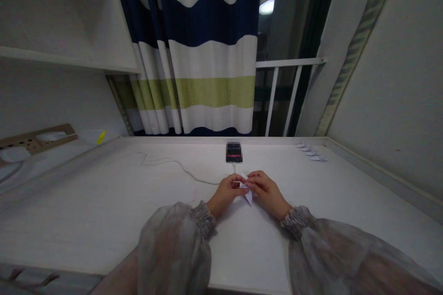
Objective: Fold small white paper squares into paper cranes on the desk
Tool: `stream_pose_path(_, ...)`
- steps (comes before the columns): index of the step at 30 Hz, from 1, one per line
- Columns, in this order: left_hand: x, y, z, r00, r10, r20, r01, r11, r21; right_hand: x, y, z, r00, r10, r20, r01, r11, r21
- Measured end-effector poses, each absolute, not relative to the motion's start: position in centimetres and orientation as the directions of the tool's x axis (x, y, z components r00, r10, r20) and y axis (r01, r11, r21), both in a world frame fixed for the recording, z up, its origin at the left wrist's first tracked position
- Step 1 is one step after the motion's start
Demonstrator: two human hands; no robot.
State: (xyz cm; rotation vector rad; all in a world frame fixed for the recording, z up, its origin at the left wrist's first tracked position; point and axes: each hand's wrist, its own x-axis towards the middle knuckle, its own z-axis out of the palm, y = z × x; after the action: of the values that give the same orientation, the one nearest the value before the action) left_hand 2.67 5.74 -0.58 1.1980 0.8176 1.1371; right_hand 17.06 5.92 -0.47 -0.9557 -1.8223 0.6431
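A small piece of folded white paper (248, 195) is held between both hands just above the white desk (104, 207), near its middle. My left hand (226, 191) pinches the paper's left side with closed fingers. My right hand (265, 191) pinches its right side, fingers curled over the top. Both wrists wear sheer grey sleeves with gathered cuffs.
A phone (234, 152) lies just beyond the hands, with a white cable (173, 164) running left across the desk. Several small folded paper pieces (311, 152) sit at the far right. A cardboard piece (38, 138) lies at the left. A striped curtain (204, 55) and white railing (287, 62) stand behind.
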Motion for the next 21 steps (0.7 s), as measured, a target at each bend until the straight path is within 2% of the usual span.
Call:
stream_pose_path(4, 3.9, 6.0, -0.9, 0.257, 0.952, 0.164, -0.333, -0.073, 0.940, 17.3, 6.1, -0.7, -0.138, 0.861, 0.489, 0.291, 0.508, -0.811)
stream_pose_path(8, 4.7, 5.7, -0.7, 0.223, 0.967, 0.120, -0.364, -0.032, 0.931, 17.6, 6.5, -0.8, -0.069, 0.910, 0.409, 0.201, 0.414, -0.888)
stream_pose_path(15, 4.4, 5.2, -0.1, 0.155, 0.987, 0.040, -0.347, 0.017, 0.938, 17.7, 6.3, -0.6, -0.120, 0.923, 0.365, 0.101, 0.378, -0.920)
stream_pose_path(18, 4.1, 5.3, 0.0, 0.128, 0.992, 0.013, -0.307, 0.027, 0.951, 17.9, 6.0, -0.3, -0.170, 0.890, 0.422, 0.212, 0.451, -0.867)
stream_pose_path(21, 3.8, 5.6, -0.1, 0.102, 0.995, 0.013, -0.309, 0.019, 0.951, 18.4, 5.7, 0.1, -0.326, 0.798, 0.506, 0.319, 0.597, -0.736)
